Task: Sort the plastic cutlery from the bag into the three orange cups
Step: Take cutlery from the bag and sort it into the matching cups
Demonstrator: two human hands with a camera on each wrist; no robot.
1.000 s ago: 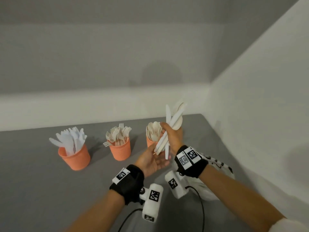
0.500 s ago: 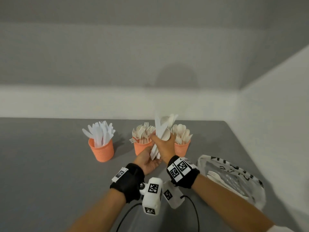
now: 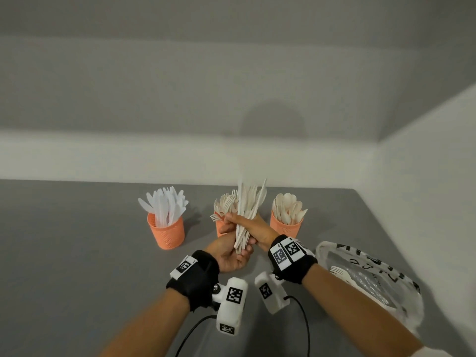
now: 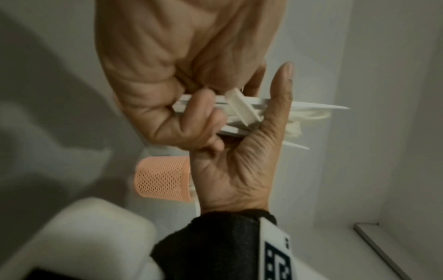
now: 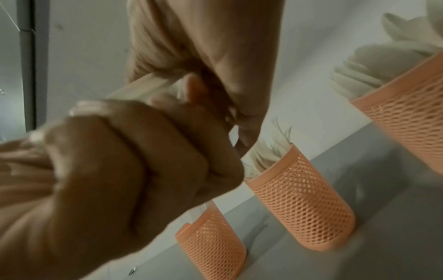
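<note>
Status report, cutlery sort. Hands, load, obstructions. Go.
Right hand grips mixed cutlery bundle above the middle cup. Left hand cups the handle ends from below. Three cups part-filled; bag still holds cutlery. Nothing in the way.

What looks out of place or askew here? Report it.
One fork in the middle cup splays out sideways over the rim instead of standing. The bundle gripped by the right hand is still unsorted. Nothing looks spilled or damaged.
</note>
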